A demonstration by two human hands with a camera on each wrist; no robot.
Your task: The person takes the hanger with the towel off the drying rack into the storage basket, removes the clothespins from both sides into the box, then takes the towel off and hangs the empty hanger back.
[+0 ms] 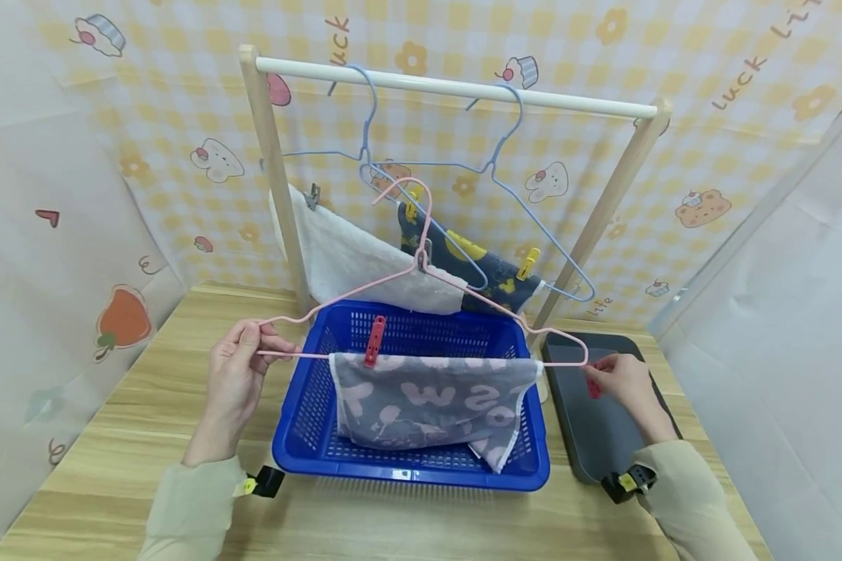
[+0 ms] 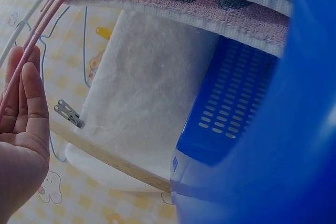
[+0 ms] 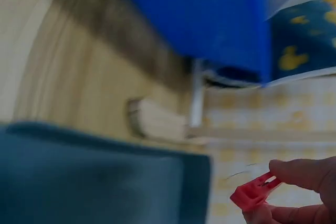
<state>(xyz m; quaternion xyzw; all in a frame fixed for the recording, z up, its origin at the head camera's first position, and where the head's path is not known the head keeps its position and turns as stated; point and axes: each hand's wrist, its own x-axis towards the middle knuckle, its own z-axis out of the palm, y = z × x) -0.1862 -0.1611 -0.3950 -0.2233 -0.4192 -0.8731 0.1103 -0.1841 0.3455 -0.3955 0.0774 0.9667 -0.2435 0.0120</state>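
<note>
Hanging gray towel (image 1: pixel 428 413), pink-lettered

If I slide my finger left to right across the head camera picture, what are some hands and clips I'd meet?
Left hand → grey clip on the white cloth → first red clip → lower yellow clip → right hand, pinching another red clip.

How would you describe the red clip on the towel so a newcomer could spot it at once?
Start from the blue basket. Over it, a grey-and-pink towel hangs from the pink hanger, and the red clip sits on the towel's top edge, nearer the left hand. The other red clip is pinched in the right hand, off the towel.
</note>
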